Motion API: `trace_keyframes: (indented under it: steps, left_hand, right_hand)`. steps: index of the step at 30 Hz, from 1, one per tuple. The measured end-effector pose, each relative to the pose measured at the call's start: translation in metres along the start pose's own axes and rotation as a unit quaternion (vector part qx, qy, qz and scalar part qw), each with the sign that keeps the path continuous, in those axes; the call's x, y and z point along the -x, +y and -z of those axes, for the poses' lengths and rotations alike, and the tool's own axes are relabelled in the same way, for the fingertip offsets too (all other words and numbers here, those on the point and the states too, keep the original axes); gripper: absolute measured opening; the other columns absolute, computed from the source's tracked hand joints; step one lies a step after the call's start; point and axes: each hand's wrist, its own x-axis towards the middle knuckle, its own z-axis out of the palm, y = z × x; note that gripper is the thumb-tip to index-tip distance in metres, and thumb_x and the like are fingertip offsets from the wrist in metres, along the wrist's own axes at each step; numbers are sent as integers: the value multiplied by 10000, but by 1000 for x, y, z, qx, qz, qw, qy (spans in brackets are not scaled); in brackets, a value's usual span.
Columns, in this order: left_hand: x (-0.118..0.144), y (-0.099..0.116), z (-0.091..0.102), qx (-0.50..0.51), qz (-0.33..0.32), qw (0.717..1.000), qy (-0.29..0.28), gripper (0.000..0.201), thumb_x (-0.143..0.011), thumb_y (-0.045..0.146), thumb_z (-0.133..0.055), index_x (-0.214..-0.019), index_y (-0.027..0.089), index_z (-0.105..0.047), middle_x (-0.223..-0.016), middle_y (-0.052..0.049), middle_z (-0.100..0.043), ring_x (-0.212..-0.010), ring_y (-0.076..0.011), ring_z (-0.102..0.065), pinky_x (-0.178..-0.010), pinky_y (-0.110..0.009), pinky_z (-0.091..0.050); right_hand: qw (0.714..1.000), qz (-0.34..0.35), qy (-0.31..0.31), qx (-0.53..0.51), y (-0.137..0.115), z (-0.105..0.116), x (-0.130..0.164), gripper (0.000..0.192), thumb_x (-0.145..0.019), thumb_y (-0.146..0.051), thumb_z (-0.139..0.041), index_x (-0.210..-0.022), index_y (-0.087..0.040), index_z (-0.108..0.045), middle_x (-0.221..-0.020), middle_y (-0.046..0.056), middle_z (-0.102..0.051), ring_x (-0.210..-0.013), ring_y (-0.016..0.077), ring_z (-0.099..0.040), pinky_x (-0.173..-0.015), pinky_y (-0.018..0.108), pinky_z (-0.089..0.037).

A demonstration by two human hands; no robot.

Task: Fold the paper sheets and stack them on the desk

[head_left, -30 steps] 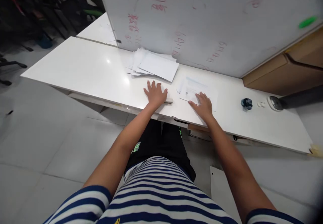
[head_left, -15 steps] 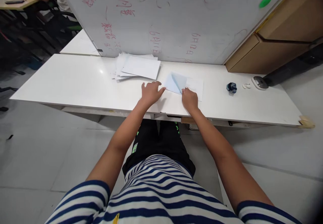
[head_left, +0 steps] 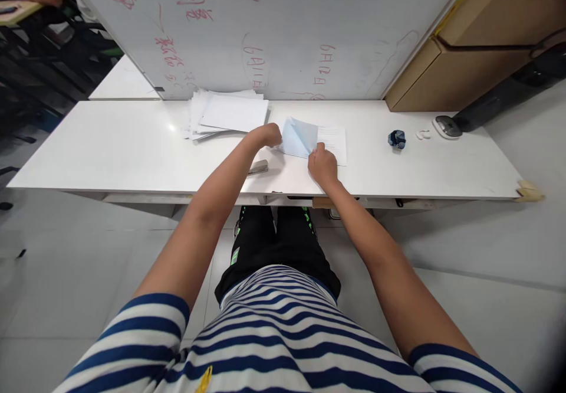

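Pinching a pale-blue sheet [head_left: 299, 138], left hand [head_left: 267, 135] and right hand [head_left: 322, 166] grip it; its print is unreadable.

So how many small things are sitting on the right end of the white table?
3: a dark blue crumpled object, a small white piece right of it, and a grey oval device farthest right on the white table.

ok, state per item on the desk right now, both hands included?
left hand: fingers closed on the left edge of the sheet
right hand: pinching the near edge of the sheet
sheet: partly folded, raised off the table
printed paper: flat under the sheet
stack of envelopes: loose, fanned, flat
stapler: lying by the left forearm, untouched
blue clip: at rest, untouched
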Motion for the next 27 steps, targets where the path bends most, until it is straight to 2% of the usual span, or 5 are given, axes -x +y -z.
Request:
trace_keyframes:
  steps: [6, 10, 15, 22, 27]
  left_hand:
    - [19, 12, 1, 46, -56, 997, -40, 267, -832, 332, -613, -1048, 184, -667, -1183, -123, -692, -1047, -251, -659, -888, -373, -475]
    - [21, 22, -8, 119, -73, 988, -62, 392, -903, 473, -507, -1159, 193, -606, -1254, -137, -663, -1110, -241, -631, -912, -361, -457]
    - [18, 29, -16, 126, -65, 989, -39, 626, -910, 679, -288, -1273, 235, -540, -1253, -120, -669, -1215, -273, -559, -982, -405, -403]
    - [7, 32, -25, 168, -45, 981, -89, 541, -909, 611, -442, -1265, 207, -496, -1275, -166, -631, -1103, -266, -622, -892, -386, -474]
    - [2, 38, -38, 166, -17, 982, -88, 483, -924, 560, -478, -1221, 181, -514, -1273, -184, -612, -1054, -260, -635, -831, -367, -512]
  right_hand:
    - [1000, 5, -1, -1, -1, 0, 1, 323, -949, -252, -263, -1068, -115, -530, -769, 131, -635, -732, 271, -567, -681, 361, -387]
    - [999, 33, 2, -13, -2, 1, 1, 368, -975, -362, -311, -1107, -123, -558, -891, 152, -675, -820, 279, -591, -745, 364, -392]
    - [999, 50, 9, -5, -2, 0, 2, 444, -967, -470, -362, -1110, -113, -584, -941, 162, -684, -841, 281, -593, -771, 363, -399]
    - [997, 76, 1, 13, -1, -3, 0, 442, -999, -320, -260, -1019, -82, -632, -1002, 202, -673, -948, 293, -598, -848, 391, -398]
    - [997, 71, -10, 3, -3, -3, -2, 436, -984, -285, -276, -1028, -57, -644, -1020, 228, -668, -980, 314, -593, -881, 424, -403]
